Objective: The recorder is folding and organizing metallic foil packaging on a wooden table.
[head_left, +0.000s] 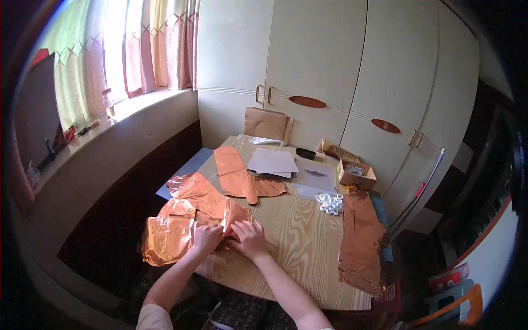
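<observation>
A crumpled, shiny copper-coloured foil balloon (170, 231) lies across the table's near left corner and partly overhangs its edge. My left hand (208, 238) is closed on the foil near its right end. Beside it, my right hand (248, 237) has bent fingers closed on the same edge, the two hands close together. What the fingertips pinch is partly hidden by the hands. Just beyond lies a flat copper foil balloon (234, 170), spread out in an angled shape and touched by neither hand.
The wood-grain table (297, 258) carries white sheets (272, 162), a cluster of white rings or coils (330, 204), a stack of flat copper foil (360, 242) along the right edge and a small open carton (356, 174). A cardboard piece (268, 125) stands behind, before the cabinets (313, 49).
</observation>
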The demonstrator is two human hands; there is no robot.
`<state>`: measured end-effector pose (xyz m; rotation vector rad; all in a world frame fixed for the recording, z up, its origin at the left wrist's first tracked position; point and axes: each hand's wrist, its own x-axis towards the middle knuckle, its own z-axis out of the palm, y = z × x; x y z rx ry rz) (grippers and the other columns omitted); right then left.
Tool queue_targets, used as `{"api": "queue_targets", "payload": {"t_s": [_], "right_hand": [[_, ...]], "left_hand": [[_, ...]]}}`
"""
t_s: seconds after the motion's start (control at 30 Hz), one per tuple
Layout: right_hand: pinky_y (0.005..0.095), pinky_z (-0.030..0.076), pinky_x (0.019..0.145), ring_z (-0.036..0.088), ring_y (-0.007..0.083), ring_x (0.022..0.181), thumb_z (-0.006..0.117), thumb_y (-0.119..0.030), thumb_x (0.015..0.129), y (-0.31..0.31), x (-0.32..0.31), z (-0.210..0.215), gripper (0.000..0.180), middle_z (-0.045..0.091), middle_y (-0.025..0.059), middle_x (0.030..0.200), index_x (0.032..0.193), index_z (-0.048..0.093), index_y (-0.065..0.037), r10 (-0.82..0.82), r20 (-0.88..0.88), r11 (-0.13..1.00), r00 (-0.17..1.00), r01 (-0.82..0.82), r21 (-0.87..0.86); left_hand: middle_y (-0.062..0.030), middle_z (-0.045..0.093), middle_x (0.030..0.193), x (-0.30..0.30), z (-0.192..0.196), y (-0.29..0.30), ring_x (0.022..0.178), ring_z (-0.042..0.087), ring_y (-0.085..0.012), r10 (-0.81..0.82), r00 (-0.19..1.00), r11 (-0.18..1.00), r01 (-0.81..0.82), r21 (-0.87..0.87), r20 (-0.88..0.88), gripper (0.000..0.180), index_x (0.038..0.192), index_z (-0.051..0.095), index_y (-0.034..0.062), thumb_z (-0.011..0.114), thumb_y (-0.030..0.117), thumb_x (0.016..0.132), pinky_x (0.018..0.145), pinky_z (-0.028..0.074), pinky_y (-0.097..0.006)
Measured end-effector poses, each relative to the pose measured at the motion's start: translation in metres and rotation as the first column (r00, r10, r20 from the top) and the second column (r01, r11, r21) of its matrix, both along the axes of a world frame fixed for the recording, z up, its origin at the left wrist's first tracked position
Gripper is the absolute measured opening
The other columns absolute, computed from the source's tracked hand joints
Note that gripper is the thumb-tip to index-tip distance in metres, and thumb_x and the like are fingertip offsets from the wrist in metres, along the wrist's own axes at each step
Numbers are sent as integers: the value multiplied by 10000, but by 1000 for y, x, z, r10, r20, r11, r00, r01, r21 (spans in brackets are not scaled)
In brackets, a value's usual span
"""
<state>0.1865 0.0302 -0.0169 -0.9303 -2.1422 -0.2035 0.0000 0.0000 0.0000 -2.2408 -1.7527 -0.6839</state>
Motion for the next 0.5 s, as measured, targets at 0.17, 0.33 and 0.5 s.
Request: {"api": "queue_targets", "payload": {"t_s": [0.17,0.33,0.5], "right_hand": [[427,403,935,605,123,951,602,-235,822,11,1,-4,164,673,-50,956,953,685,-181,-37,176,994,984,18,107],[399,414,859,610,108,889,570,-202,830,13,10,0,119,657,-62,828,841,687,-197,-100,161,990,982,82,114],[385,391,858,606,103,888,651,-205,803,9,11,6,46,666,-75,812,778,690,-206,-91,68,996,994,92,-8]], "left_hand": [[-76,646,755,6,13,-4,708,654,-291,-52,996,994,59,-94,74,303,773,643,108,715,403,782,646,513,-405],[-57,693,769,5,31,-12,744,675,-242,-158,956,957,209,-200,246,295,889,713,154,702,433,793,652,522,-388],[-69,702,797,-4,25,-8,730,677,-275,-141,984,952,164,-260,106,316,899,702,162,640,464,829,629,522,-387]]}}
